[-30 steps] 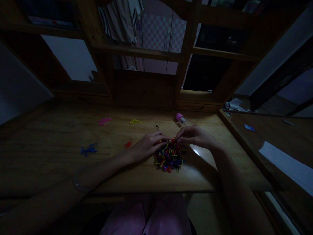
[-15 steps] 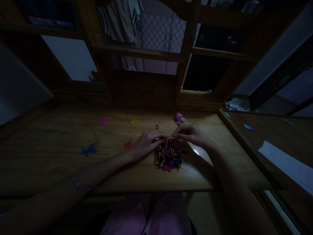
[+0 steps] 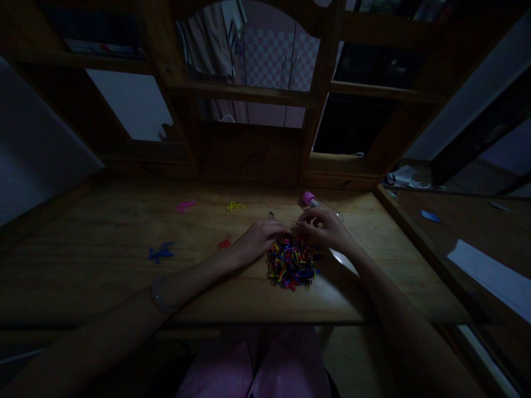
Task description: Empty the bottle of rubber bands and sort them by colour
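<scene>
A heap of small rubber bands [image 3: 292, 264] in mixed colours lies on the wooden table in front of me. My right hand [image 3: 326, 226] is over the heap's far right edge, thumb and forefinger pinched on a small dark rubber band [image 3: 294, 223]. At the far left edge of the heap rests my left hand [image 3: 267, 237], palm down with its fingers bent and close together. What its fingertips grip, if anything, is hidden. Just beyond that hand a single black rubber band [image 3: 271, 215] lies apart.
Small groups of bands lie leftward: red [image 3: 224, 244], yellow [image 3: 235, 206], pink [image 3: 185, 205] and blue [image 3: 161, 252]. Behind my right hand lies a clear container with a pink cap [image 3: 308, 197]. Wooden shelving [image 3: 249, 152] rises at the back. White paper [image 3: 489, 276] is at the right.
The view has shifted slightly, so everything appears a little further right. My fingertips have drawn slightly apart, and the dark band now shows at my right fingertips.
</scene>
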`<control>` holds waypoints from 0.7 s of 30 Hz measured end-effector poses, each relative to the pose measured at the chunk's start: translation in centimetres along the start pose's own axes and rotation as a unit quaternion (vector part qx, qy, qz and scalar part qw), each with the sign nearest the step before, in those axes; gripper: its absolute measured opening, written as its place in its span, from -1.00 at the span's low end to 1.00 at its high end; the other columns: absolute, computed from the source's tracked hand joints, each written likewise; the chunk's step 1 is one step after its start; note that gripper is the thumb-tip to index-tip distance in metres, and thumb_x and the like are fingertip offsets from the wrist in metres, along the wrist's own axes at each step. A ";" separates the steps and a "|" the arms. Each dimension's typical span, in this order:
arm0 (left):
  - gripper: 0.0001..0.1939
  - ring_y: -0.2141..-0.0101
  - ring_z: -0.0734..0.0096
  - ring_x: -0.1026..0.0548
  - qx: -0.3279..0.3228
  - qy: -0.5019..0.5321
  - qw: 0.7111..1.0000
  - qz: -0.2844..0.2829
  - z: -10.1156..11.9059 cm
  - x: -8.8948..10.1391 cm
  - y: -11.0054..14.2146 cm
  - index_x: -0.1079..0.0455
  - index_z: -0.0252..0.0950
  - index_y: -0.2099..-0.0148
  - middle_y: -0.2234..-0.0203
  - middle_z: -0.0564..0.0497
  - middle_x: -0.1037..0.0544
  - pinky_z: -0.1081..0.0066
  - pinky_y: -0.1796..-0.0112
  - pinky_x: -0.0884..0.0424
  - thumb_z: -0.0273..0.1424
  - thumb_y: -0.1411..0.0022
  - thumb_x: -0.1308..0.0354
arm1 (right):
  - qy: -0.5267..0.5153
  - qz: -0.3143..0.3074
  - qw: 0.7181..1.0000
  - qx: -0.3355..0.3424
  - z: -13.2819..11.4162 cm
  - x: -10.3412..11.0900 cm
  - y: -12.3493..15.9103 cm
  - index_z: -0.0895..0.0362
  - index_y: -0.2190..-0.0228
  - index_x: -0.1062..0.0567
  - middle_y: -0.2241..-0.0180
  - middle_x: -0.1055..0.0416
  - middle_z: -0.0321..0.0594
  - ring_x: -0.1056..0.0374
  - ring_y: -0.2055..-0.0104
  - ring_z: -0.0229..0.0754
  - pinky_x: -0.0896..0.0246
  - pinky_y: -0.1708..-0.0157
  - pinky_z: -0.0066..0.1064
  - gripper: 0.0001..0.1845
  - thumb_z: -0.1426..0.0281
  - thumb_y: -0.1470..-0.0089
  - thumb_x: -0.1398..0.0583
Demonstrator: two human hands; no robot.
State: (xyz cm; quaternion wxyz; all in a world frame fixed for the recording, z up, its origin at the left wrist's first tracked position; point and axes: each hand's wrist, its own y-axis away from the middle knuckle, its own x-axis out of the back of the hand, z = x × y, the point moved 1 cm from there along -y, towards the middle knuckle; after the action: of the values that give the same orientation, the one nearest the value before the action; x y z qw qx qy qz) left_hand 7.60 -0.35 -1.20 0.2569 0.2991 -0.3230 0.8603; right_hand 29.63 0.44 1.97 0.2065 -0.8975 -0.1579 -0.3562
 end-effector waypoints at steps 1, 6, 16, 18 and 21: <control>-0.64 0.10 0.34 -0.51 -0.009 -0.001 1.000 -0.009 -0.1 -0.1 0.0 -0.47 -0.22 0.00 0.11 -0.05 -0.57 0.25 0.03 -0.41 -0.62 -0.25 -0.03 | 0.005 0.008 1.000 -0.002 -0.1 0.0 0.0 0.13 0.35 -0.55 0.38 -0.47 -0.20 -0.32 0.35 -0.21 -0.16 0.39 -0.39 -0.78 0.27 -0.14 -0.17; -0.50 -0.05 0.30 -0.43 -0.041 -0.004 0.998 -0.047 -0.3 -0.6 0.3 -0.36 -0.17 -0.13 -0.03 -0.06 -0.50 0.15 -0.08 -0.33 -0.68 -0.20 -0.03 | 0.020 0.033 0.999 -0.012 -0.2 0.2 0.0 0.14 0.36 -0.57 0.38 -0.48 -0.20 -0.31 0.38 -0.23 -0.17 0.40 -0.40 -0.80 0.29 -0.12 -0.19; -0.66 0.14 0.34 -0.45 -0.031 -0.012 0.999 -0.038 0.1 -0.1 0.1 -0.39 -0.21 -0.06 0.18 -0.06 -0.46 0.30 0.12 -0.41 -0.57 -0.30 -0.01 | -0.004 0.030 0.999 -0.029 0.3 0.1 -0.1 0.13 0.34 -0.57 0.34 -0.50 -0.19 -0.33 0.38 -0.23 -0.19 0.39 -0.38 -0.79 0.26 -0.12 -0.19; -0.68 0.16 0.34 -0.45 -0.029 -0.013 0.999 -0.033 0.2 0.0 0.2 -0.40 -0.21 -0.05 0.20 -0.05 -0.46 0.31 0.14 -0.40 -0.56 -0.31 -0.01 | -0.013 0.026 0.999 -0.028 0.5 0.4 0.0 0.12 0.33 -0.56 0.31 -0.50 -0.18 -0.34 0.35 -0.22 -0.20 0.37 -0.38 -0.79 0.26 -0.12 -0.19; -0.70 0.18 0.36 -0.45 -0.020 -0.023 0.999 -0.018 0.2 0.1 0.2 -0.41 -0.23 -0.02 0.22 -0.03 -0.47 0.33 0.15 -0.39 -0.57 -0.29 -0.02 | -0.013 0.002 1.000 -0.023 0.8 1.1 0.3 0.10 0.32 -0.56 0.30 -0.48 -0.18 -0.35 0.32 -0.20 -0.20 0.35 -0.37 -0.80 0.25 -0.10 -0.22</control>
State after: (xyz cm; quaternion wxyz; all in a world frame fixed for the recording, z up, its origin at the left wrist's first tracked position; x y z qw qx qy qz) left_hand 7.50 -0.63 -1.12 0.2707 0.3191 -0.3405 0.8420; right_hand 31.03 0.77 2.16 0.1844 -0.9070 -0.1506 -0.3473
